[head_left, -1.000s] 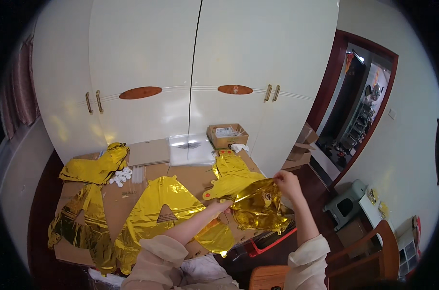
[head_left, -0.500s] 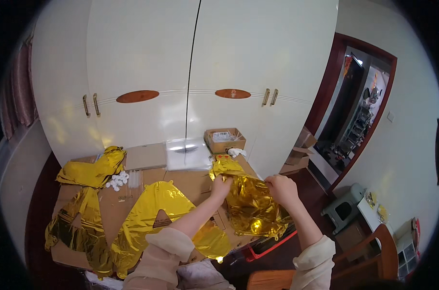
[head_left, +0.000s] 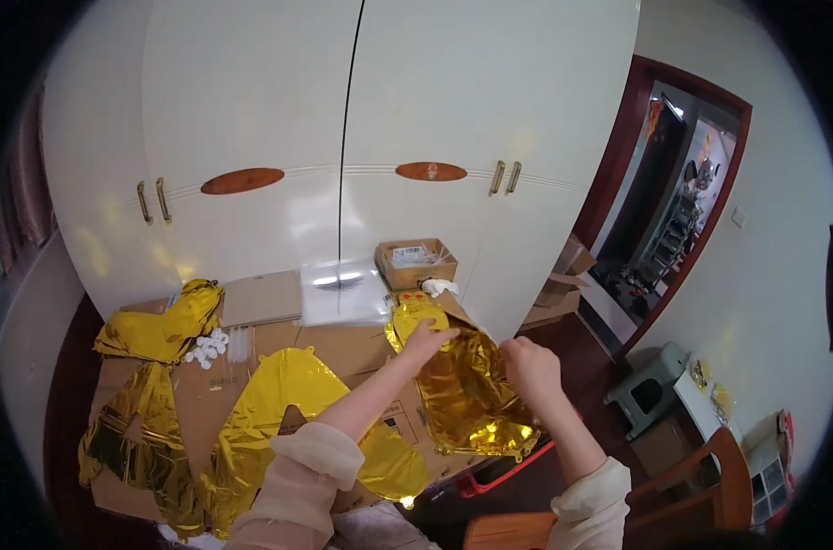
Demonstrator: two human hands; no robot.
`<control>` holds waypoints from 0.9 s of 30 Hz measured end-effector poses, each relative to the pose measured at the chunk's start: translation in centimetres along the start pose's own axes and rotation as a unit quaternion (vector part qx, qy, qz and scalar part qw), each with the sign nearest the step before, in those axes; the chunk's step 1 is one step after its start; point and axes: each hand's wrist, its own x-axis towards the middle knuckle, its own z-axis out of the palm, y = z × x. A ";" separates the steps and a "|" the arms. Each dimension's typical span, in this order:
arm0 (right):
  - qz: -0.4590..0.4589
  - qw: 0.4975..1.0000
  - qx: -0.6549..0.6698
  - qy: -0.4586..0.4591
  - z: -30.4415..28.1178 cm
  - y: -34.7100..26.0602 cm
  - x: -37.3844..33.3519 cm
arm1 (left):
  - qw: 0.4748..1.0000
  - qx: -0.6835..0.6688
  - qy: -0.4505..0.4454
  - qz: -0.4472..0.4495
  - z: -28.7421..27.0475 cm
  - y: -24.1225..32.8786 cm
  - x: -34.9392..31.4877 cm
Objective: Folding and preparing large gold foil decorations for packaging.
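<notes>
A crinkled gold foil balloon (head_left: 467, 399), flat and uninflated, hangs over the right edge of the cardboard-covered table. My right hand (head_left: 532, 374) is closed in a pinch on its upper right edge. At its upper left, my left hand (head_left: 427, 343) rests on the foil with thumb and fingers apart. Beyond that hand lies more yellow-gold foil (head_left: 407, 316) with small red marks. Left of my left forearm, a large flat gold foil balloon (head_left: 274, 394) with a triangular opening is spread out, partly covered by my arm.
More gold foil lies at the table's left (head_left: 141, 417) and far left (head_left: 159, 325). Near it are white rolls (head_left: 207, 348), clear tubes (head_left: 240, 344), grey board (head_left: 260, 301) and clear plastic sleeves (head_left: 343, 307). A small cardboard box (head_left: 418, 273) stands by the cupboard. A wooden chair (head_left: 710, 490) is right.
My left hand has loosened its pinch and spread its fingers, shifting slightly over the foil. My right hand still grips the edge, a little lower. The whole view has shifted slightly.
</notes>
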 end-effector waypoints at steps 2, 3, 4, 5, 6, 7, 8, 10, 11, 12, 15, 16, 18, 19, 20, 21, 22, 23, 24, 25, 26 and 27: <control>-0.049 0.998 -0.012 0.030 1.3 -0.6 -0.5 | 0.994 0.102 -0.018 0.040 0.6 -0.6 0.6; -0.065 0.997 -0.012 0.031 1.3 -1.0 -0.8 | 0.998 0.050 -0.030 0.020 0.7 0.9 -0.8; -0.081 0.996 -0.012 0.032 1.3 -1.4 -1.1 | 0.999 0.040 0.007 0.023 0.8 0.1 0.1; -0.096 0.995 -0.012 0.033 1.3 -1.6 -1.3 | 0.998 0.031 0.045 0.026 0.9 -1.5 1.8; -0.081 0.996 -0.006 0.034 1.3 -1.4 -1.4 | 0.996 0.021 0.085 0.028 0.7 -2.6 2.8; -0.063 0.997 0.001 0.035 1.4 -0.8 -1.6 | 0.993 0.009 0.121 0.009 0.4 -2.7 3.4; -0.045 0.998 0.008 0.036 1.4 -0.1 -1.7 | 0.993 0.033 0.113 0.007 -0.1 -3.0 3.9; 0.040 0.999 0.029 0.021 0.5 2.2 -1.1 | 0.991 0.082 0.102 0.005 -1.9 -3.3 4.6; 0.076 0.996 0.045 0.013 0.2 3.1 -0.5 | 0.984 0.103 0.142 0.019 -3.1 -5.9 6.7; 0.121 0.986 0.103 0.048 -0.1 4.5 -0.5 | 0.982 0.138 0.131 0.012 -3.5 -5.9 6.9; 0.187 0.964 0.156 0.110 -0.1 11.0 -1.4 | 0.978 0.173 0.116 0.021 -2.9 -3.2 6.2; 0.210 0.957 0.164 0.117 0.0 12.1 -1.3 | 0.970 0.201 0.138 0.028 -3.7 -3.6 6.7; 0.261 0.940 0.163 0.145 0.7 14.0 -1.1 | 0.950 0.255 0.177 0.039 -5.0 -4.6 7.8; 0.281 0.935 0.158 0.149 0.8 14.6 -1.2 | 0.949 0.260 0.174 0.042 -5.6 -5.0 8.1; 0.312 0.920 0.194 0.138 0.7 15.2 -1.4 | 0.948 0.265 0.172 0.046 -6.2 -5.4 8.3; 0.324 0.915 0.188 0.151 1.5 17.0 -2.1 | 0.948 0.268 0.163 0.053 -6.0 -5.4 8.6; 0.337 0.909 0.183 0.162 2.7 19.2 -2.9 | 0.942 0.293 0.154 0.059 -5.7 -5.2 8.7; 0.352 0.904 0.189 0.148 3.1 20.8 -3.6 | 0.935 0.317 0.145 0.063 -5.6 -5.1 8.7; 0.367 0.903 0.178 0.135 3.2 22.3 -4.3 | 0.927 0.342 0.137 0.067 -5.5 -5.0 8.7; 0.366 0.904 0.169 0.144 3.3 23.9 -5.3 | 0.920 0.361 0.133 0.068 -5.3 -4.9 8.8; 0.365 0.904 0.159 0.153 3.5 25.3 -6.1 | 0.913 0.380 0.128 0.071 -5.1 -4.7 9.0; 0.379 0.900 0.146 0.157 3.2 25.8 -6.4 | 0.905 0.400 0.126 0.070 -5.2 -4.6 9.1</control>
